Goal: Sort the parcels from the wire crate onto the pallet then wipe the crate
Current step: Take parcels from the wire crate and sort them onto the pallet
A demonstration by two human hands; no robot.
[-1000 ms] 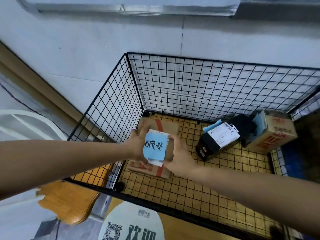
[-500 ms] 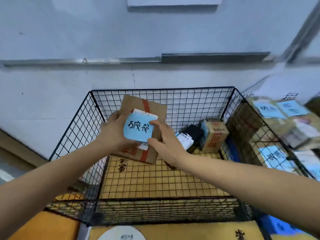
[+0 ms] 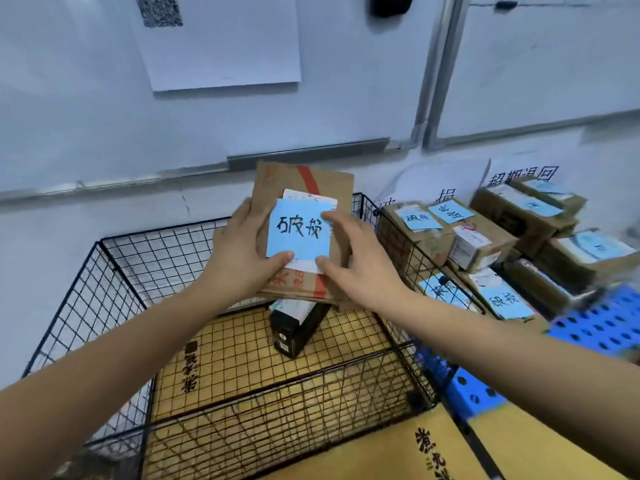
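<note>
A flat brown cardboard parcel [image 3: 334, 188] with red tape and a blue handwritten note is held up above the black wire crate [image 3: 114, 271]. My left hand [image 3: 239, 258] grips its left edge, thumb on the note. My right hand [image 3: 360, 268] grips its right edge. Inside the crate, under the lifted parcel, lies a black box [image 3: 294, 327] with a white label. To the right, the blue pallet [image 3: 602, 323] carries several brown parcels [image 3: 485, 244] with blue notes.
The crate floor is lined with yellow cardboard [image 3: 235, 358]. A yellow carton [image 3: 415, 452] sits in front of the crate. A white wall with a metal rail [image 3: 308, 154] and a paper sheet [image 3: 221, 43] stands behind. Paper signs hang above the pallet.
Both hands have lifted the brown parcel from the crate floor to above the crate's rim and carried it rightward toward the pallet. The view has swung right, showing more of the pallet.
</note>
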